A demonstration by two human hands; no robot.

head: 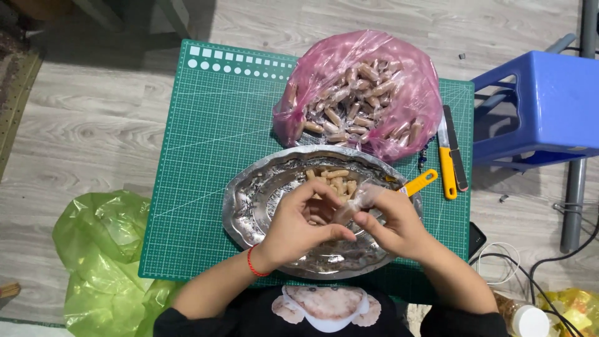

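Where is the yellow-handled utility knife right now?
In the head view, the yellow-handled utility knife lies on the green cutting mat at its right edge, just right of the pink bag and above-right of the silver tray.

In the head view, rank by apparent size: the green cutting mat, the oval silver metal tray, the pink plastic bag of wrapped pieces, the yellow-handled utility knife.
1. Green cutting mat
2. Oval silver metal tray
3. Pink plastic bag of wrapped pieces, somewhat smaller than the tray, though hands hide part of the tray
4. Yellow-handled utility knife

Left hand (304, 226) and right hand (392, 219) are meeting over a silver tray (249, 203), pinching a clear wrapper (357, 201). A pink bag (359, 90) of wrapped sausages is sitting behind on a green mat (206, 143).
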